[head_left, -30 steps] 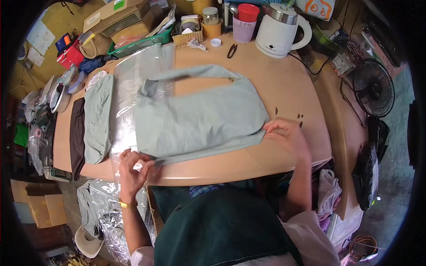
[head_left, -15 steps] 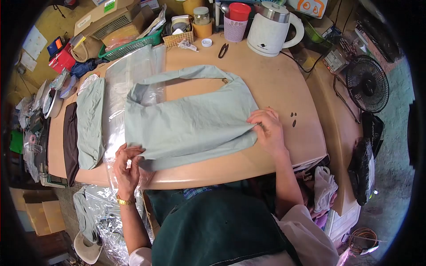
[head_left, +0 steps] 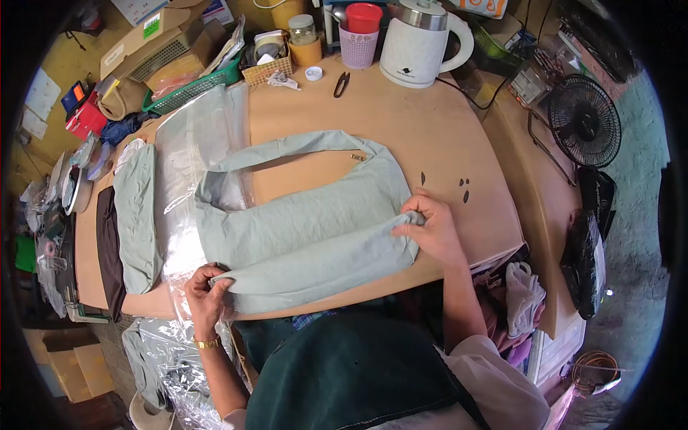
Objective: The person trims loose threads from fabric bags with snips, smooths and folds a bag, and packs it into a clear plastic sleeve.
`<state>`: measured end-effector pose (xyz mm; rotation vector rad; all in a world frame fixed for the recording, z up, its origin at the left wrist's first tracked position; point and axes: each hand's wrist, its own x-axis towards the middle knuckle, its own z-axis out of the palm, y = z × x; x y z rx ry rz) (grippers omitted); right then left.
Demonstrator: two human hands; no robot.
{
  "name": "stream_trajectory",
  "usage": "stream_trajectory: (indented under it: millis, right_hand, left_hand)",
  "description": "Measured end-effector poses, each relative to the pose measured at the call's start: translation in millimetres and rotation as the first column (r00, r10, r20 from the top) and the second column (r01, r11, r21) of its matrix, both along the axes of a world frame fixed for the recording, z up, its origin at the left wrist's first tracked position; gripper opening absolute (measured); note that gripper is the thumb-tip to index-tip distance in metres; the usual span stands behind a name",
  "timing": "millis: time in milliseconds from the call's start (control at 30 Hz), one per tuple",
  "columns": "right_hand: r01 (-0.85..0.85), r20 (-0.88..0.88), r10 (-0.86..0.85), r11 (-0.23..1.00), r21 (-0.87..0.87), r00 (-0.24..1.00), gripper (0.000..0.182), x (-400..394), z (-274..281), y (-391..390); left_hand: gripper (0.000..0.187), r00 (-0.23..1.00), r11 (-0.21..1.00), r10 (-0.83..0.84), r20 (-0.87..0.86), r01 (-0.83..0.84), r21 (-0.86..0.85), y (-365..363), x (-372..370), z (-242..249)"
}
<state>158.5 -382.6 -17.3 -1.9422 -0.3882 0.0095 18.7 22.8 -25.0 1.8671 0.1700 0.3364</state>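
A pale grey-green fabric bag [head_left: 308,215] with a broad looped strap lies flat on the tan tabletop [head_left: 401,107]. My left hand [head_left: 208,287] pinches its near left corner between thumb and fingers. At the right side, my right hand [head_left: 430,226] grips the cloth in the same way. Between the two hands a band of fabric is drawn up into a lengthwise fold. A small zipper pull [head_left: 358,157] shows where the strap joins the bag at the upper right. Clear plastic sleeves [head_left: 179,208] lie partly under the bag's left end.
Left of the plastic are a folded grey-green cloth piece [head_left: 137,222] and a dark brown one [head_left: 109,251]. Thread snips [head_left: 342,84], a white kettle [head_left: 412,50] and a green basket [head_left: 193,89] sit along the back. A black fan [head_left: 584,125] stands at right.
Both hands have lifted the bag's near edge into a fold, and the bag sits nearer my body. The view has shifted slightly. A small dark piece now shows right of the bag.
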Motion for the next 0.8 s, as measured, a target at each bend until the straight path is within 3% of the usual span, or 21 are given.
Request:
stream_trajectory:
  millis: [33,100,133,200,233,300,333,400,500,567,600,633,667,700,733,767,800]
  right_hand:
    - [0.005,-0.002,-0.005,1.000,0.001,1.000,0.011,1.5,-4.6,0.0]
    - [0.124,0.067,-0.120,0.990,-0.063,0.990,0.013,8.1,-16.3,4.2]
    - [0.124,0.066,-0.120,0.990,-0.061,0.991,0.013,10.9,-23.6,9.7]
    - [0.318,0.228,-0.314,0.948,0.016,0.922,0.022,15.8,-35.0,20.2]
    - [0.316,0.228,-0.312,0.948,0.017,0.922,0.022,16.0,-35.6,20.5]
    - [0.370,0.068,-0.370,0.929,0.007,0.927,0.027,14.8,-36.2,20.8]
    - [0.372,0.069,-0.372,0.928,0.008,0.926,0.027,16.2,-35.3,19.0]
    - [0.200,-0.032,-0.198,0.974,0.102,0.980,0.028,20.3,-31.5,10.5]
    - [0.097,-0.027,-0.096,0.995,0.033,0.995,0.027,16.9,-19.9,2.2]
    - [0.283,0.057,-0.277,0.938,-0.201,0.959,0.022,23.5,-15.9,-0.9]
    - [0.404,0.320,-0.296,0.843,-0.355,0.900,0.019,25.6,-9.9,-0.1]
    - [0.542,0.571,-0.244,0.717,-0.438,0.784,0.017,27.8,1.0,6.7]
    - [0.501,0.570,-0.204,0.751,-0.431,0.796,0.017,26.0,22.1,24.1]
    - [0.402,0.556,-0.179,0.862,-0.309,0.812,0.017,18.5,49.2,45.3]
    - [0.267,0.537,-0.105,0.935,-0.233,0.837,0.017,7.1,61.7,72.6]
    - [0.119,0.516,-0.023,0.981,-0.154,0.856,0.017,-3.9,74.1,99.9]
    - [0.019,0.512,0.055,0.990,-0.138,0.857,0.016,-10.9,74.1,122.3]
  left_hand:
    - [0.021,1.000,1.000,-0.005,-0.002,0.005,0.001,1.2,0.7,-4.2]
    - [0.022,0.984,0.985,0.171,-0.042,-0.171,0.007,5.8,1.3,-15.4]
    - [0.032,0.984,0.984,0.176,-0.036,-0.175,0.042,1.4,3.3,-9.9]
    - [0.035,0.973,0.971,0.232,0.009,-0.232,0.060,0.3,8.5,-14.2]
    - [0.037,0.958,0.956,0.282,0.054,-0.286,0.074,0.3,11.4,-17.4]
    - [0.037,0.956,0.947,0.290,0.051,-0.294,0.128,-1.3,17.2,-20.9]
    - [0.036,0.949,0.945,0.299,0.101,-0.309,0.105,-5.7,20.9,-21.1]
    - [0.035,0.940,0.945,0.304,0.153,-0.319,0.080,-7.4,23.0,-21.0]
    - [0.032,0.932,0.924,0.345,0.112,-0.358,0.134,-6.8,16.5,-15.9]
    - [0.030,0.896,0.860,0.423,0.137,-0.445,0.251,-18.1,15.7,-4.6]
    - [0.028,0.892,0.850,0.393,0.222,-0.445,0.282,-14.8,17.7,-11.9]
    - [0.026,0.897,0.840,0.400,0.188,-0.441,0.315,-20.0,17.2,-2.7]
    - [0.025,0.891,0.833,0.431,0.144,-0.454,0.315,-28.4,19.9,4.9]
    - [0.022,0.906,0.852,0.410,0.102,-0.421,0.312,-33.1,20.1,4.1]
    - [0.020,0.935,0.857,0.292,0.199,-0.348,0.380,-43.6,23.6,10.4]
    - [0.015,0.952,0.890,0.253,0.172,-0.299,0.345,-56.2,26.1,17.8]
    - [0.010,0.949,0.871,0.121,0.291,-0.242,0.427,-65.5,32.7,27.2]
